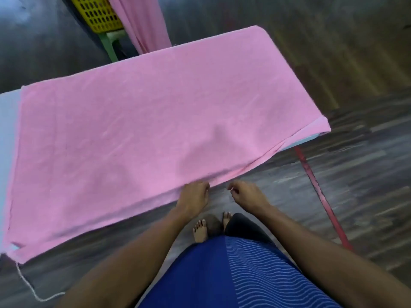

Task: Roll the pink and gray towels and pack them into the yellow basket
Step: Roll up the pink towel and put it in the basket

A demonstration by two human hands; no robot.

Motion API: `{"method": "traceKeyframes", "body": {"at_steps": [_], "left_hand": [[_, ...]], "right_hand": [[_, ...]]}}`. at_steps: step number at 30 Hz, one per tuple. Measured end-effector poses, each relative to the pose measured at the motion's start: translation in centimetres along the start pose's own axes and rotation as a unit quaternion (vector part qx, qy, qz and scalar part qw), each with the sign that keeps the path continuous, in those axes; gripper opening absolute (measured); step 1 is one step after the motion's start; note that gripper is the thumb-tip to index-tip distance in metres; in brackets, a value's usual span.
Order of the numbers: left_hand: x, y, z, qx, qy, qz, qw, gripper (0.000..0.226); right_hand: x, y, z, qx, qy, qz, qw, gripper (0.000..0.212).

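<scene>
A large pink towel [138,134] lies spread flat over a white table [9,121], and its near edge hangs over the front. My left hand [195,196] is at that near hem with the fingers curled onto the fabric. Just right of it, my right hand [243,193] hovers off the towel's edge, fingers loosely curled and holding nothing. The yellow basket [100,14] stands at the top left, beyond the table. No gray towel is in view.
The basket sits on a green stool [110,44]. Another pink cloth [144,23] hangs beside it. A red table leg [320,192] slants down at the right. A white cord [29,285] trails on the dark floor at the lower left. My bare feet [200,230] are below the hands.
</scene>
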State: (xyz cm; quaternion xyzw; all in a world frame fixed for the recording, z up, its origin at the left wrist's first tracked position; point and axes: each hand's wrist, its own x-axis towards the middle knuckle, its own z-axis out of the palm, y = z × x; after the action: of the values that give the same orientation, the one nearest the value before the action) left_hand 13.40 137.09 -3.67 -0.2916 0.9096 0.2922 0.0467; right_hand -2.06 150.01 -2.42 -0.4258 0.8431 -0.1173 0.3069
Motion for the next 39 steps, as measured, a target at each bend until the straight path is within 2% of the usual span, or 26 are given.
{"method": "traceKeyframes", "body": {"at_steps": [9, 16, 19, 21, 24, 26, 28, 30, 33, 39], "left_hand": [[9.7, 9.1, 0.1, 0.001, -0.002, 0.058, 0.998, 0.028], [18.8, 18.4, 3.9, 0.013, 0.020, 0.012, 1.000, 0.025], [21.2, 22.1, 6.9, -0.003, 0.070, -0.022, 0.997, 0.030], [22.3, 24.5, 8.7, 0.002, 0.093, -0.057, 0.994, 0.038], [23.6, 27.3, 10.2, 0.027, 0.090, -0.121, 0.988, 0.035], [24.0, 28.6, 10.6, 0.041, 0.073, -0.145, 0.986, 0.026], [24.0, 29.5, 11.0, 0.042, 0.069, -0.152, 0.985, 0.021], [23.5, 30.2, 11.4, 0.025, 0.077, -0.146, 0.986, 0.023], [22.6, 30.8, 11.3, 0.019, 0.098, -0.131, 0.986, 0.023], [20.7, 31.2, 11.4, 0.055, 0.126, -0.080, 0.987, 0.025]], "right_hand": [[3.4, 9.6, -9.3, 0.045, 0.107, 0.047, 0.992, 0.024], [8.9, 20.5, -18.3, -0.035, 0.149, -0.010, 0.988, 0.022], [10.7, 24.9, -21.8, -0.086, 0.118, -0.055, 0.988, 0.027], [11.7, 27.3, -23.8, -0.130, 0.067, -0.097, 0.985, 0.035], [13.2, 29.8, -25.8, -0.189, -0.057, -0.117, 0.973, 0.055], [13.8, 30.6, -26.0, -0.214, -0.096, -0.121, 0.964, 0.061], [13.8, 31.0, -25.9, -0.225, -0.072, -0.136, 0.962, 0.055], [13.6, 31.6, -25.7, -0.237, -0.041, -0.168, 0.956, 0.037], [12.7, 32.8, -25.5, -0.183, 0.001, -0.196, 0.963, 0.016], [9.9, 34.0, -25.3, -0.109, 0.013, -0.191, 0.975, 0.009]]}}
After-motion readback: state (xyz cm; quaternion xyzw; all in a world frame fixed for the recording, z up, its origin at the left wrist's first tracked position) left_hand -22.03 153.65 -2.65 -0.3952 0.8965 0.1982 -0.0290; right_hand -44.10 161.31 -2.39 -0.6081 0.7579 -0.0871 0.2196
